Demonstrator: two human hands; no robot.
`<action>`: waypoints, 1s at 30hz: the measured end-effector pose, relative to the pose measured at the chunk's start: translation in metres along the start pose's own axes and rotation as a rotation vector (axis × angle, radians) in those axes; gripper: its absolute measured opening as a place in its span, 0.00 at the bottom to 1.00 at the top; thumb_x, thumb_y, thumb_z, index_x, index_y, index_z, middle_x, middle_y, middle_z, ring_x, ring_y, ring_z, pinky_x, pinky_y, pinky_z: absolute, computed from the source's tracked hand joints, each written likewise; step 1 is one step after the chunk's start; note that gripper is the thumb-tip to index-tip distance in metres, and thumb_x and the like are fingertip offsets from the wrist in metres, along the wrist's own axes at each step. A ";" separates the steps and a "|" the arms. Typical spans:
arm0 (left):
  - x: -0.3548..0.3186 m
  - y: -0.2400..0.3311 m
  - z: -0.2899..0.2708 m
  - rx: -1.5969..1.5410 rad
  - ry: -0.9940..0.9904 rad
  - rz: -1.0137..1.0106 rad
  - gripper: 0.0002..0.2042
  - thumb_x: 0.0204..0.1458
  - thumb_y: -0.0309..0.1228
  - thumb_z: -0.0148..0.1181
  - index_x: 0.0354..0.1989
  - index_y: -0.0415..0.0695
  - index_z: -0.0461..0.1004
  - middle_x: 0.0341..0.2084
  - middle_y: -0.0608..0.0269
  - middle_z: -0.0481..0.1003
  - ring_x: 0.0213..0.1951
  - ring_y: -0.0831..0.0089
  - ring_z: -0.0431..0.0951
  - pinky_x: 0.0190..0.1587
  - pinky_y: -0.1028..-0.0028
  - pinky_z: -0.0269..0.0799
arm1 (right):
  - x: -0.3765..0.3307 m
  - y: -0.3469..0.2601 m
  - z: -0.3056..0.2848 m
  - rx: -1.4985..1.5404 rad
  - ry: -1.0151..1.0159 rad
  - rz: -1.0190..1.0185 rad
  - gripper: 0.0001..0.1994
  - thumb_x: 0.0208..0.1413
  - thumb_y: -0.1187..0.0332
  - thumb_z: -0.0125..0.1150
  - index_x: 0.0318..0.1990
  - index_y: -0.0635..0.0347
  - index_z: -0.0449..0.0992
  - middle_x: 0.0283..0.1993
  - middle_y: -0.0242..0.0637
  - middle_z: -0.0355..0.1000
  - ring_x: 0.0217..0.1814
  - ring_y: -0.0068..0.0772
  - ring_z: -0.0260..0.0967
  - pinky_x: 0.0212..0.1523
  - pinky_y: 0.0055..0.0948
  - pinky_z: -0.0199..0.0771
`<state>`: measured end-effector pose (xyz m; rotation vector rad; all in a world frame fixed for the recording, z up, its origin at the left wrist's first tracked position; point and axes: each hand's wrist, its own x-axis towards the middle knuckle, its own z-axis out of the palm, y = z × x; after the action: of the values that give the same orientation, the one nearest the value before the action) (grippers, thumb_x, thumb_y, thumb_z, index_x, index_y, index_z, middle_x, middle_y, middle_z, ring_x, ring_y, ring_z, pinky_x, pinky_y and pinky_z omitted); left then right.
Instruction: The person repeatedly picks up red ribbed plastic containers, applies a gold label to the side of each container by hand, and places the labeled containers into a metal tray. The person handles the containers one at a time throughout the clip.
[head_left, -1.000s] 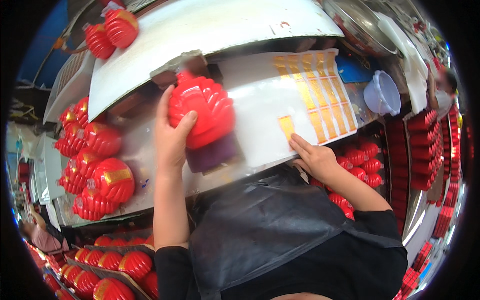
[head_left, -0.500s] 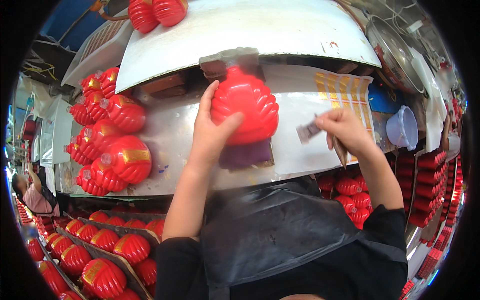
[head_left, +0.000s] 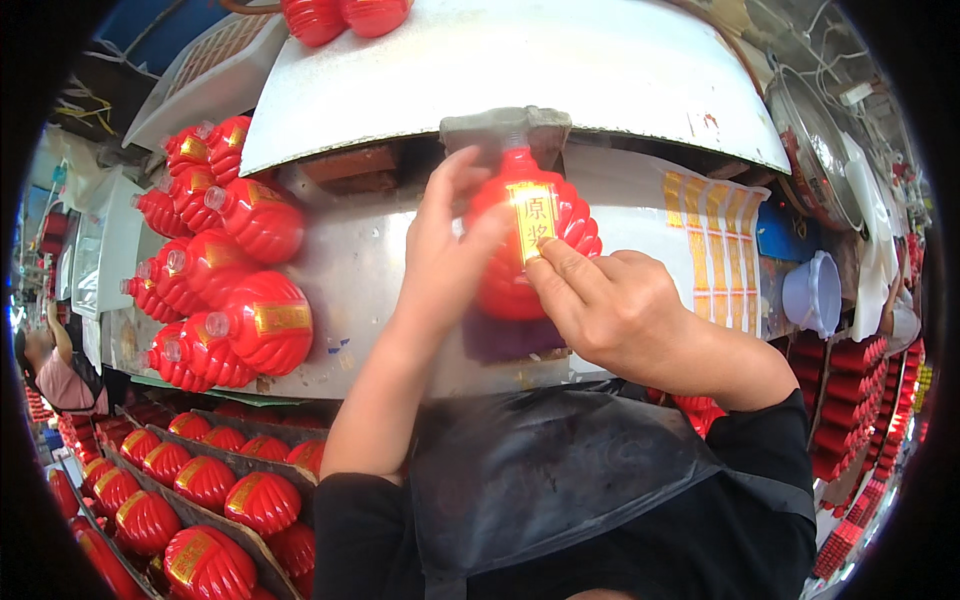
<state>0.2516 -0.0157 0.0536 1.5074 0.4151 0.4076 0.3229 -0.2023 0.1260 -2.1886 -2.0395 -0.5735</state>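
On tabletop (head_left: 352, 270), ribbed red bottle (head_left: 573, 222), gold label (head_left: 535, 218); left grip (head_left: 442, 240) apart, right grip (head_left: 618, 298) together

We find the bottle (head_left: 572, 212) under the right hand (head_left: 620, 300) glossy, ribbed plastic — its label (head_left: 533, 208) shiny, foil-like; the block (head_left: 480, 122) beyond matt, rough.

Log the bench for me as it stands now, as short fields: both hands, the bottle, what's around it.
Left hand: fingers spread, blurred, over the bottle's left side; contact unclear
Right hand: fingertips at the gold label's lower end
Bottle: red, lying down, neck pointing away from the person
Gold label: on the bottle's upward face
Left: group of red bottles
Right: label sheet, pale bucket
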 end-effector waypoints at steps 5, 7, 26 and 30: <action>0.009 -0.002 0.012 0.230 0.048 0.137 0.30 0.51 0.36 0.72 0.63 0.40 0.70 0.53 0.51 0.76 0.56 0.60 0.77 0.60 0.62 0.72 | -0.012 -0.009 0.006 -0.146 0.014 -0.082 0.17 0.45 0.71 0.63 0.44 0.69 0.84 0.48 0.54 0.82 0.21 0.23 0.69 0.21 0.22 0.67; 0.008 -0.004 0.013 0.193 0.062 0.147 0.28 0.52 0.36 0.71 0.61 0.41 0.71 0.53 0.51 0.76 0.55 0.60 0.77 0.60 0.63 0.73 | -0.018 -0.015 0.000 -0.222 0.004 -0.129 0.18 0.44 0.71 0.62 0.44 0.70 0.84 0.48 0.55 0.82 0.20 0.22 0.68 0.20 0.21 0.65; -0.013 -0.001 0.002 0.760 -0.076 0.552 0.35 0.51 0.41 0.70 0.68 0.42 0.68 0.63 0.41 0.66 0.62 0.43 0.69 0.65 0.53 0.67 | -0.001 0.034 0.035 0.598 0.011 0.487 0.22 0.59 0.63 0.68 0.62 0.53 0.78 0.63 0.48 0.74 0.55 0.55 0.79 0.52 0.41 0.82; -0.016 -0.016 -0.005 0.697 -0.144 0.507 0.46 0.48 0.46 0.73 0.75 0.43 0.58 0.67 0.39 0.62 0.68 0.41 0.64 0.69 0.52 0.62 | 0.000 0.042 0.030 0.523 -0.019 0.405 0.28 0.60 0.61 0.68 0.67 0.53 0.73 0.65 0.46 0.74 0.47 0.44 0.81 0.46 0.36 0.82</action>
<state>0.2358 -0.0197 0.0381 2.3189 0.0416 0.5789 0.3699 -0.1974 0.1059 -2.1701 -1.4578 0.0266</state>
